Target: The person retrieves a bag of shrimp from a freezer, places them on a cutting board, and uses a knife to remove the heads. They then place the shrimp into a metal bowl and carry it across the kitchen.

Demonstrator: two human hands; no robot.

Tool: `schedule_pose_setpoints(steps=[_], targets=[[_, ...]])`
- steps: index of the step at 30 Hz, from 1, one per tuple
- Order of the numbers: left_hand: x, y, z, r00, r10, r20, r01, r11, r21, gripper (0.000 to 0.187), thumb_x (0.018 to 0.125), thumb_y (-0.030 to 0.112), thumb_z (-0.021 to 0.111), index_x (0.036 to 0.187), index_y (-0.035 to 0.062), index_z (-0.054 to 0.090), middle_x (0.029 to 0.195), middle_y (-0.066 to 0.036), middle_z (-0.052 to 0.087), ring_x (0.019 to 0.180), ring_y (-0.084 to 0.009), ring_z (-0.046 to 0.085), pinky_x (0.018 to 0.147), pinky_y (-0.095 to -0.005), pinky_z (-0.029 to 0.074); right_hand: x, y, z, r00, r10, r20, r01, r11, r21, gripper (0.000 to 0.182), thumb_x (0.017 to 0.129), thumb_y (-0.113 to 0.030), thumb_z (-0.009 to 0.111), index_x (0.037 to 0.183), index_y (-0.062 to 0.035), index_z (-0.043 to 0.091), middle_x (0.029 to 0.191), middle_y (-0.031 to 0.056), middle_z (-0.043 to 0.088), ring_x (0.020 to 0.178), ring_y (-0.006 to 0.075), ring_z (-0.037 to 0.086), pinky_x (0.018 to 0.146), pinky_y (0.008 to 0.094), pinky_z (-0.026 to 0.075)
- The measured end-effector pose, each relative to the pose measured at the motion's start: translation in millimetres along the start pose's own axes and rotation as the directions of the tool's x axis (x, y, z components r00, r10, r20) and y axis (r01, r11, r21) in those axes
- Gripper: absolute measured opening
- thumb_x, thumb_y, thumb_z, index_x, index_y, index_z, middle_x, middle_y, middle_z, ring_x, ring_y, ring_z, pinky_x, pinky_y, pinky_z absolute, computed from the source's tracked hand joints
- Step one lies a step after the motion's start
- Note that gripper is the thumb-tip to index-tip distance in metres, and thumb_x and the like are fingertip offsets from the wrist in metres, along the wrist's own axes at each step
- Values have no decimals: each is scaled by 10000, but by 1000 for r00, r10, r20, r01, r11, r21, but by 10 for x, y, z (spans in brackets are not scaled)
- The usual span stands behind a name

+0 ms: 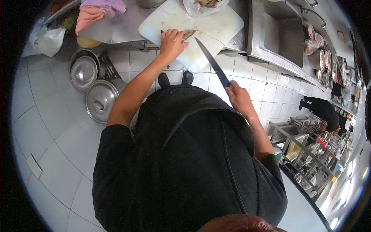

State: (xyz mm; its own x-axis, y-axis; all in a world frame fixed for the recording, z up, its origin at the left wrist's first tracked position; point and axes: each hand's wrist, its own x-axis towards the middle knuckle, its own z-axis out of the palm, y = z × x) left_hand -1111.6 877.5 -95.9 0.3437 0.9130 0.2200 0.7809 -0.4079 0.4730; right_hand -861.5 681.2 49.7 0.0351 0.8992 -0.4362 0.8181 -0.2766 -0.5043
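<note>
My right hand [239, 98] is closed around the handle of a long kitchen knife [212, 61]. Its blade slants up and left, with the tip near the white cutting board [231, 24]. On the board, my left hand [172, 43] has its fingers bent over a greyish-brown, prawn-like piece of food [188, 35], which sticks out to the right of the fingers. The part under the hand is hidden. A clear plastic bag [192, 8] with brownish food in it lies at the board's far side.
Right of the board is a steel sink [284, 36]. Pink and purple cloths [92, 17] lie on the counter at left. Steel pots with lids [101, 99] stand on the floor to my left. Another person [324, 112] bends over by metal racks [305, 149] at far right.
</note>
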Motion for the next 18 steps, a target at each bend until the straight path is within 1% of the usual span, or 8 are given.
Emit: schedule_pose_setpoints(steps=[1,3,6,8,12,15,17,18], targets=[[4,33,19,1000,-7,-21,7,1000,0,318,795,229,731,1080,90,705,1028,-76,641,1056,-279,557,926,-433,390,35,-82,3,999,17,30,-16,1000,-7,201,969,-215,557,992,-20,514,767,231,657,742,465,629,669,528,494],[5,66,80,999,-15,-38,15,1000,0,306,795,221,729,1074,98,707,1033,-71,635,1050,-272,559,924,-430,391,80,-131,43,999,3,33,-4,1000,23,215,973,-219,546,1000,-9,510,771,242,657,745,473,629,671,535,490],[22,57,152,999,-18,-43,18,1000,-8,286,792,200,723,1062,109,710,1018,-63,625,1036,-264,562,920,-429,396,179,-56,91,1000,4,30,-4,1000,-20,226,975,-219,532,1003,3,505,771,251,655,744,480,625,677,544,487],[18,88,158,998,-14,-54,12,999,-33,269,788,181,719,1049,115,713,993,-59,619,1024,-259,563,917,-426,399,205,-45,69,999,4,45,-4,1000,-21,226,974,-219,528,1009,3,504,775,257,653,752,484,623,687,548,487],[21,121,181,997,-11,-78,9,1000,-25,246,775,161,720,1017,117,718,980,-54,613,1008,-260,565,904,-426,410,253,-25,46,999,-17,51,18,1000,-18,223,969,-209,524,1022,6,497,788,263,654,772,487,624,709,556,488],[21,125,185,996,-4,-90,1,999,-34,221,773,164,724,990,116,723,978,-52,611,997,-258,566,893,-429,416,277,-107,-21,994,7,106,-6,1000,-11,235,970,-212,514,1034,13,490,797,282,652,785,499,620,727,565,484],[37,142,184,995,14,-99,-17,999,-37,204,776,175,724,971,113,726,969,-52,608,987,-258,568,888,-431,420,325,-81,11,993,7,119,2,997,-80,236,969,-209,500,1034,18,489,787,290,647,785,505,620,733,570,485],[85,222,160,990,34,-137,-47,995,-88,195,780,180,723,960,106,724,970,-59,609,986,-264,568,887,-432,422,336,-72,16,992,10,125,4,993,-114,237,969,-207,493,1033,21,489,782,294,645,785,507,620,736,573,485]])
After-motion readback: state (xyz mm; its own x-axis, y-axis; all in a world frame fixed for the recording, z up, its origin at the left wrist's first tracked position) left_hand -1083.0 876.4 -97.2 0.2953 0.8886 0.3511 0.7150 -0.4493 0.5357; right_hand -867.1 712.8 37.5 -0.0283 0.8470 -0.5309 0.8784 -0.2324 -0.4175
